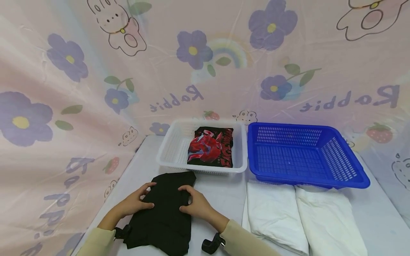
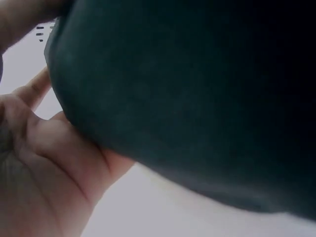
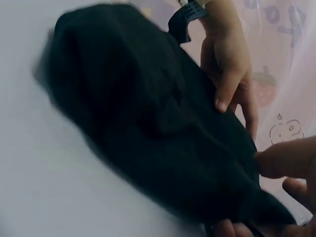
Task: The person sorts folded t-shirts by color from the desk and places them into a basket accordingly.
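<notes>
A folded black garment (image 1: pixel 166 209) lies in front of the white basket, its near end hanging loose and uneven. My left hand (image 1: pixel 136 202) grips its left edge, with the thumb on top of the cloth. From the right side my right hand (image 1: pixel 198 204) holds the opposite edge, thumb and fingertips on the fabric. The dark cloth (image 2: pixel 163 108) fills most of the left wrist view, bulging over the left palm (image 2: pixel 44 168). In the right wrist view the cloth (image 3: pixel 138 123) sags between both hands, and some right fingertips are hidden under it.
Behind the garment stands a white basket (image 1: pixel 164 156) holding a folded black shirt (image 1: pixel 211 147) with a red print. A blue basket (image 1: pixel 307 181) stands to its right. Two folded white cloths (image 1: pixel 275 213) lie in front of the blue basket. A printed curtain (image 1: pixel 224 85) closes off the back and left.
</notes>
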